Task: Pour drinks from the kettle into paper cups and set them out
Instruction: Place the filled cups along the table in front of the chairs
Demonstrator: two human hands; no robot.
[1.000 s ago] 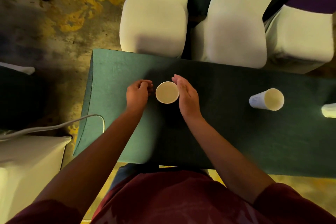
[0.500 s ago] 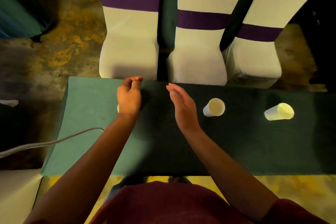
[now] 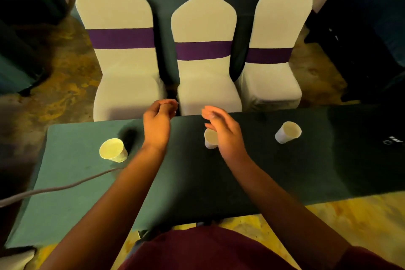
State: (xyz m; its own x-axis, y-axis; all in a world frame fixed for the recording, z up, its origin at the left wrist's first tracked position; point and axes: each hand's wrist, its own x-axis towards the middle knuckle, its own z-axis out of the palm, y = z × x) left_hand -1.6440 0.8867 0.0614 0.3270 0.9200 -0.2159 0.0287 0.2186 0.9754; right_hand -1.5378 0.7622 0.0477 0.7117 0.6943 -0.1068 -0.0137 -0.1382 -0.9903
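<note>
Since the earlier frame both hands have lifted off the cup they were flanking, now at the near left [image 3: 113, 149]. The left hand [image 3: 158, 123] hangs with loosely curled, empty fingers; the right hand [image 3: 223, 132] is released, fingers straight, above the middle cup [image 3: 210, 138], the third cup [image 3: 287, 132] standing far right on the green table [image 3: 197, 182]. The setting-out step appears finished here, and with no kettle in view, the next move probably calls for fetching it.

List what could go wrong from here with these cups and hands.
1. The right hand hovers right beside the middle cup; a careless sweep may topple it.
2. The cable crosses the table's left end near the left cup; a tug might upset it.
3. The right cup could catch a passing sleeve.
</note>
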